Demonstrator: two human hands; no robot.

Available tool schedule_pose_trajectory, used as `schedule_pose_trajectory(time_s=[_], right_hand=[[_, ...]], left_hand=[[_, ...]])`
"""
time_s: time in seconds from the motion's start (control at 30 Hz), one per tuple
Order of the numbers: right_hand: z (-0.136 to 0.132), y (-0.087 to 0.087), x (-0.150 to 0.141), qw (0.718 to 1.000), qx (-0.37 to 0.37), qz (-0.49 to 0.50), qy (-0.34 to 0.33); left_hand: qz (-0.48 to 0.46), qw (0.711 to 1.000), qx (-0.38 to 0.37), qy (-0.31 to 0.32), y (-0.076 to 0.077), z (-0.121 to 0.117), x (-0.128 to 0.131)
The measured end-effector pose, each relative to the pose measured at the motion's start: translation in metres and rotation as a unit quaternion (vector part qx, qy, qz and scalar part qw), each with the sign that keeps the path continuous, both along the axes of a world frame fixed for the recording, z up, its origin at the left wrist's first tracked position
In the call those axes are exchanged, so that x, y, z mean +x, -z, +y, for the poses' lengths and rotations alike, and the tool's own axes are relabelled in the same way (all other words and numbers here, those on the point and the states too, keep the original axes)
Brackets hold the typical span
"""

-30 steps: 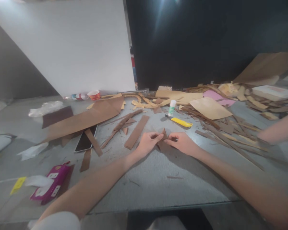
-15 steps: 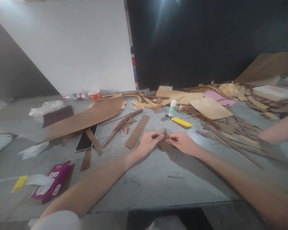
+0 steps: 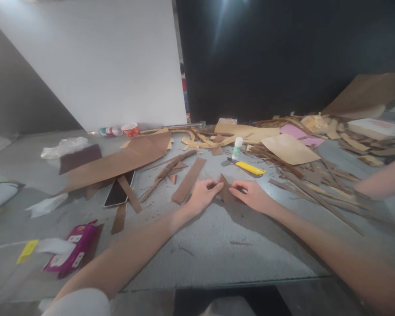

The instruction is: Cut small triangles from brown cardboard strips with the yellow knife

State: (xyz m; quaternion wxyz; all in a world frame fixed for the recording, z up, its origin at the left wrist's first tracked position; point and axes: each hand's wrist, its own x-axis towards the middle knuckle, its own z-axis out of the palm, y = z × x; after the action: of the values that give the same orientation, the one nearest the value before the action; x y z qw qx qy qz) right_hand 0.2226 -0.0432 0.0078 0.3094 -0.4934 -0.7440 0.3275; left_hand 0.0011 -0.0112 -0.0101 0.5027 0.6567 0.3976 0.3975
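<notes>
While the left hand (image 3: 204,195) and right hand (image 3: 250,195) pinch a small brown piece (image 3: 226,189) between them over the table (image 3: 213,259), it looks part-shaped from here; wrapped stick (image 3: 167,170) off left, seemingly done, flat brown strip (image 3: 189,180) apparently unworked.

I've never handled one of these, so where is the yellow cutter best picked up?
Probably by the middle of the yellow cutter, from above and the right. It lies flat, its rounded yellow end pointing right and slightly toward the person, while the narrow dark end lies near the upright glue stick, away from that side. The right hand is nearest.
</notes>
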Motion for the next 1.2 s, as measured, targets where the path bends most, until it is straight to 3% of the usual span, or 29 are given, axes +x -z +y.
schedule_pose_trajectory(time_s=[0.2, 0.6, 1.07, 1.2], right_hand=[[0.002, -0.005, 0.002, 0.998, 0.034, 0.044, 0.043], [0.007, -0.002, 0.008, 0.997, 0.054, -0.026, 0.044], [0.01, 0.002, 0.013, 0.997, 0.062, -0.05, 0.019], [0.009, 0.007, 0.008, 0.988, 0.145, 0.009, 0.061]], left_hand=[[0.041, 0.999, -0.005, 0.01, 0.004, 0.002, -0.001], [-0.049, 0.997, -0.029, 0.046, 0.007, 0.001, 0.001], [0.026, 0.997, 0.022, 0.065, 0.003, -0.002, -0.001], [-0.035, 0.999, -0.01, 0.04, 0.005, 0.001, 0.0]])
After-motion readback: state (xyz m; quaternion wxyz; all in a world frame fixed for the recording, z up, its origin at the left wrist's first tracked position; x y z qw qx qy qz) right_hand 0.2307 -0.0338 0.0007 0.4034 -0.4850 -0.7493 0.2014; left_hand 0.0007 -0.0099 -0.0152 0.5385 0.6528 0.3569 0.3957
